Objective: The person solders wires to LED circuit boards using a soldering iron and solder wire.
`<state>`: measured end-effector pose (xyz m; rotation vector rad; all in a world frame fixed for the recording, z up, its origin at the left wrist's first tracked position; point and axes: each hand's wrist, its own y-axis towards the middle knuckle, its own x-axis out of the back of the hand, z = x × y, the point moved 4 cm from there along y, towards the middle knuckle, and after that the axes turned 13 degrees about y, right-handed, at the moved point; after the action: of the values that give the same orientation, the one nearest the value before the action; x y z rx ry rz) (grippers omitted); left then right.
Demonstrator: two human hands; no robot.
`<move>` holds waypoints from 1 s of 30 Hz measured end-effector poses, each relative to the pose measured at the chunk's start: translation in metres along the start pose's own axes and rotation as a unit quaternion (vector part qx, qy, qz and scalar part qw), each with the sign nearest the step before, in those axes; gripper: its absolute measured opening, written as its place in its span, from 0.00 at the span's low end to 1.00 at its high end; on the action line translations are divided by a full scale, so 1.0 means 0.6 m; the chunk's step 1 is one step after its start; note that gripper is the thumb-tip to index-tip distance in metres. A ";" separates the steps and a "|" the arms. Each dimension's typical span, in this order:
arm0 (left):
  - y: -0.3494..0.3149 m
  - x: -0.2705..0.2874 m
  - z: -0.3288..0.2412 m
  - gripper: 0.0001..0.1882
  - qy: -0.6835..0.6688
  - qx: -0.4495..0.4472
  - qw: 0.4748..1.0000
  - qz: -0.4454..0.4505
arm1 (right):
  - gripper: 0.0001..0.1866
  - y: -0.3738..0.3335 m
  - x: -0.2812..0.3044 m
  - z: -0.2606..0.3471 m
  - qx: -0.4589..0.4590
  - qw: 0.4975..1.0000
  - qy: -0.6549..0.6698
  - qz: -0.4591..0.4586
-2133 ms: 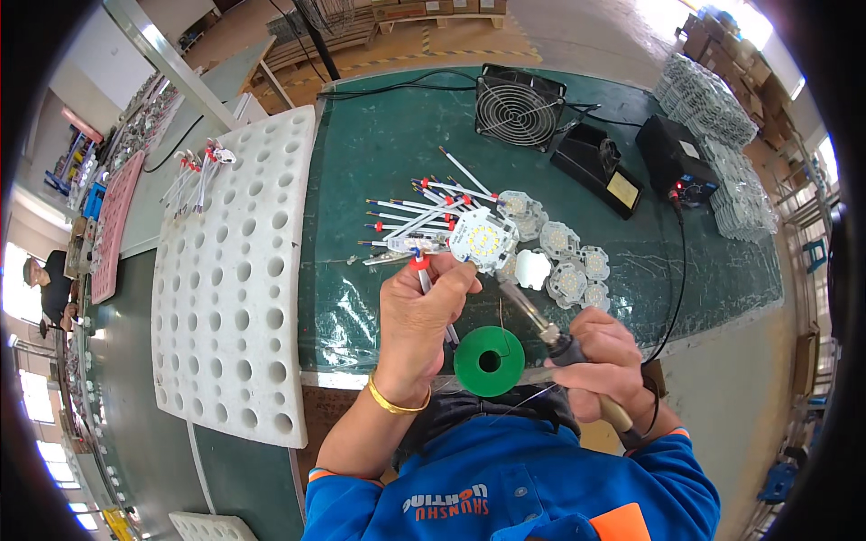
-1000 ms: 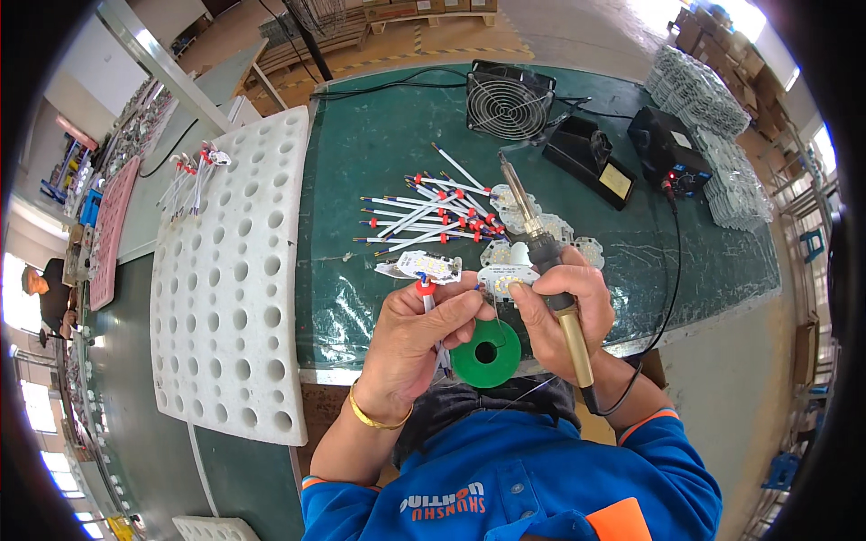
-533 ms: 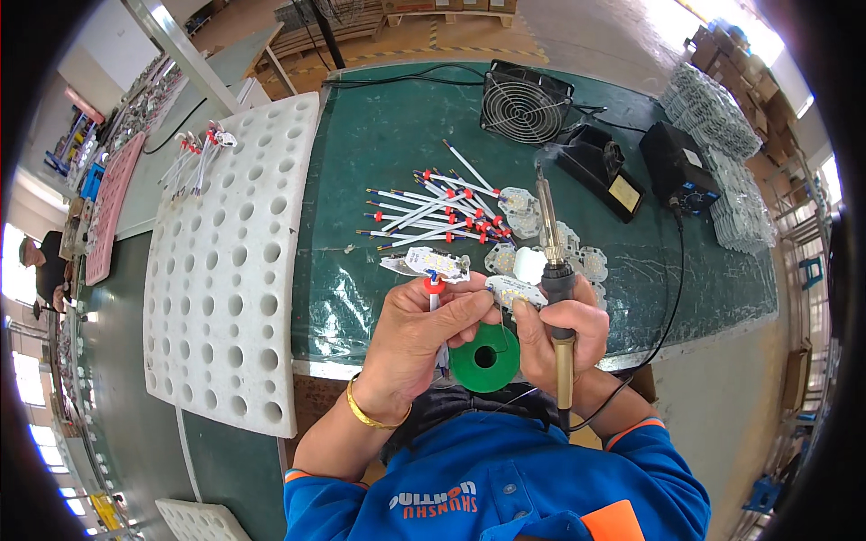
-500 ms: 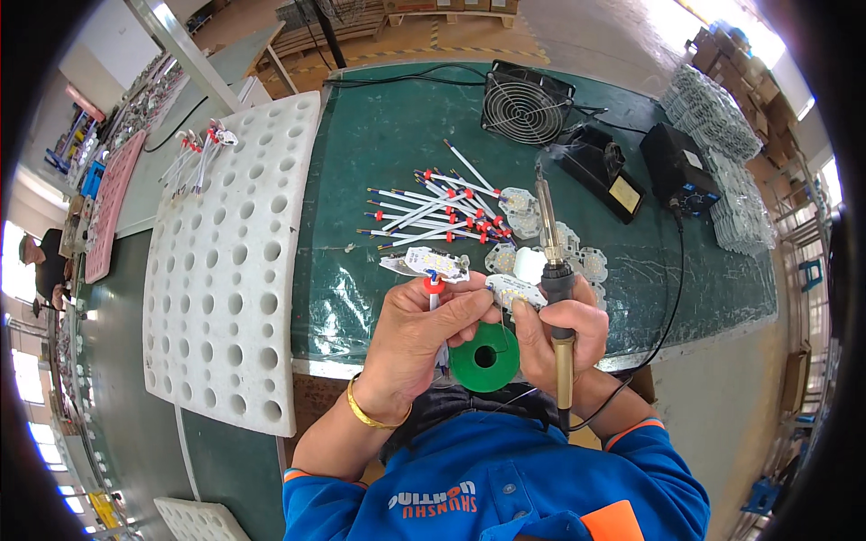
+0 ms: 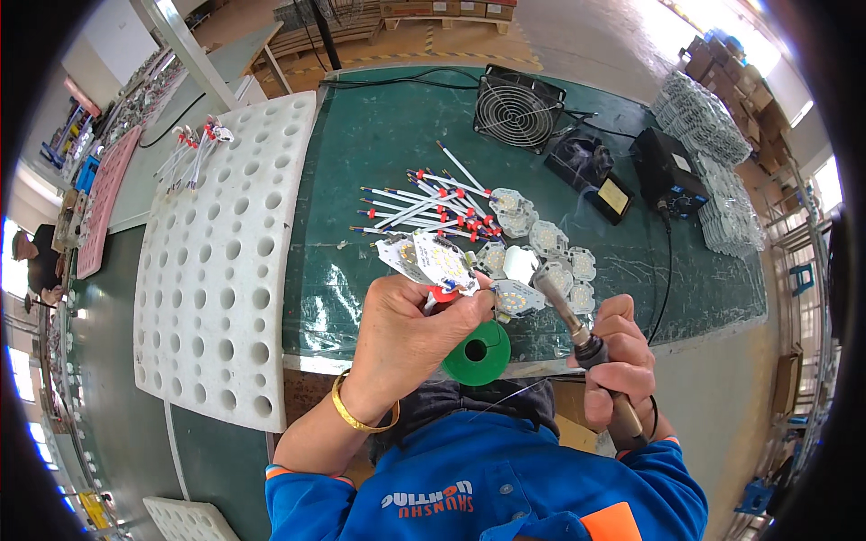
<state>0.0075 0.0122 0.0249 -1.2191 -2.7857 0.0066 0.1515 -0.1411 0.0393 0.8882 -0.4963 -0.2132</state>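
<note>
Two pale LED boards stand close together at the fingertips of my left hand. Beneath them it pinches a red collar on the wire lead. My right hand is wrapped round a soldering iron, whose metal barrel slants up and left over the loose boards. Just right of my left fingertips is another LED board; whether they touch it I cannot tell. A green solder spool sits below, at the table's near edge.
White wire leads with red collars lie heaped beyond my left hand, beside loose LED boards. Farther back stand a black fan, an iron stand and a soldering station. A white foam tray with holes is at left.
My right hand has moved right and down, away from the left, and the iron now tilts left instead of standing upright. My left hand has turned, bringing two board faces into view.
</note>
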 end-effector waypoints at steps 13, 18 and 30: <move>0.001 0.004 -0.007 0.07 0.023 0.009 1.000 -0.004 | 0.19 0.001 -0.012 -0.009 0.016 1.000 0.011 0.000; 0.001 0.002 -0.006 0.07 0.002 0.010 1.000 -0.002 | 0.19 -0.003 -0.013 -0.009 0.038 0.998 -0.033 0.026; 0.011 -0.002 0.003 0.07 -0.010 0.025 0.999 -0.024 | 0.17 -0.004 -0.019 -0.015 0.085 0.986 -0.129 0.059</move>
<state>0.0130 0.0156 0.0228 -1.1473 -2.8127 0.0849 0.1461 -0.1320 0.0289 0.9995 -0.8146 -0.1808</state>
